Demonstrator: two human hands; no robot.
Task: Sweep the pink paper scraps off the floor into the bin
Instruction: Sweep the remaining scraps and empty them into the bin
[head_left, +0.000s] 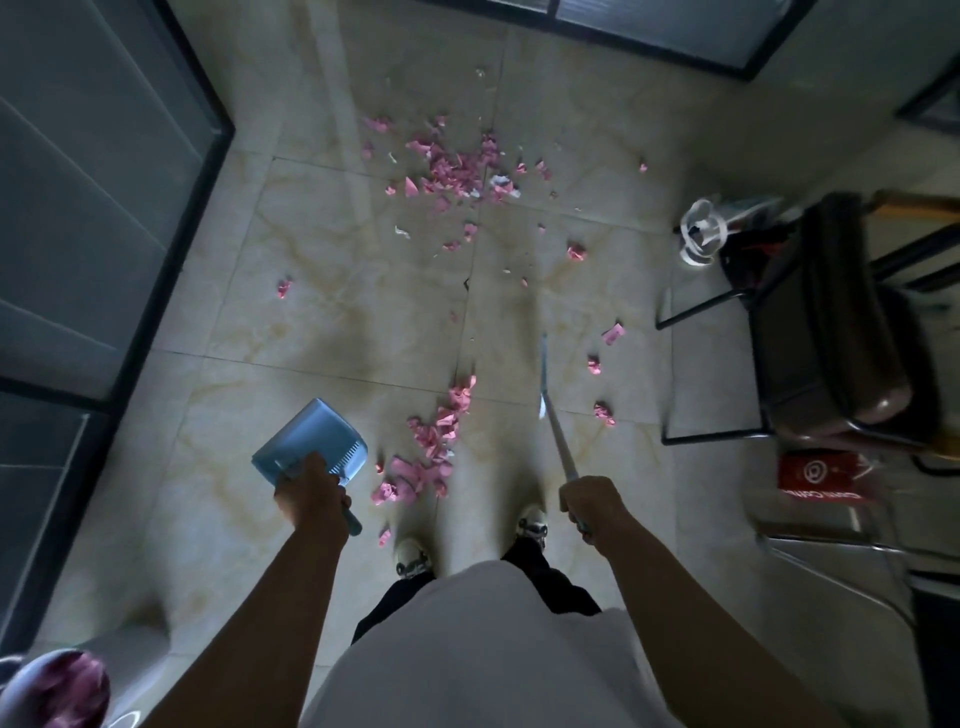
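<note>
Pink paper scraps lie on the tiled floor in two main patches: a far pile (457, 166) and a near pile (431, 447) just ahead of my shoes. Loose scraps (602, 413) are scattered to the right. My left hand (311, 493) grips the handle of a blue dustpan (309, 441), held above the floor left of the near pile. My right hand (589, 501) grips a thin broom handle (556, 421) that slants forward; the broom head looks blurred and I cannot make it out. The bin (57, 686) sits at the bottom left corner with pink scraps inside.
A dark chair (831, 322) with metal legs stands on the right, with a white fan-like object (701, 234) and a red box (821, 475) near it. Dark-framed glass panels (104, 208) line the left side and the far wall. My two shoes (530, 522) stand behind the near pile.
</note>
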